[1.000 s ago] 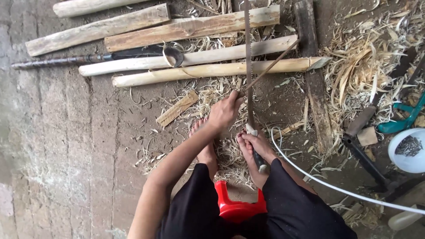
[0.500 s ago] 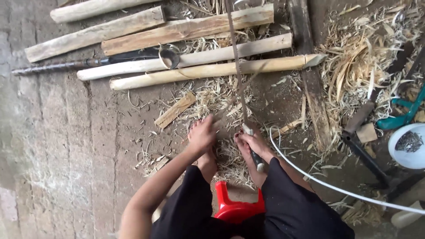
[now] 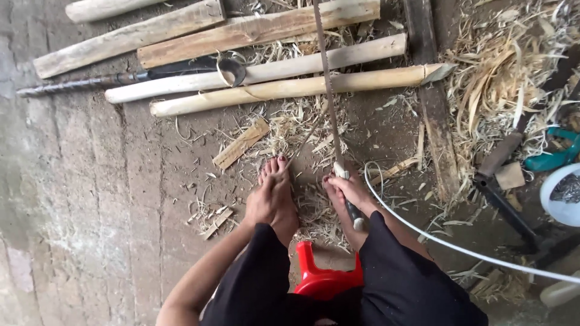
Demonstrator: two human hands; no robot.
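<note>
Head view: the right hand (image 3: pixel 352 192) has its grip wrapped round the handle of a long thin blade (image 3: pixel 326 90) that stands up off the floor (image 3: pixel 90 199) — among shavings, just before two peeled poles (image 3: pixel 290 89). The left hand (image 3: pixel 266 202) rests on the left foot (image 3: pixel 279 181), fingers loosely curled, holding nothing.

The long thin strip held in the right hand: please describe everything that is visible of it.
The long thin strip is narrow, flat and grey-brown, probably split bamboo or cane. It runs almost straight from the top edge of the picture down to the right hand, which grips its lower end beside a dark-handled knife. It passes above two pale peeled poles and shavings. A thinner sliver branches off it toward the left hand.
</note>
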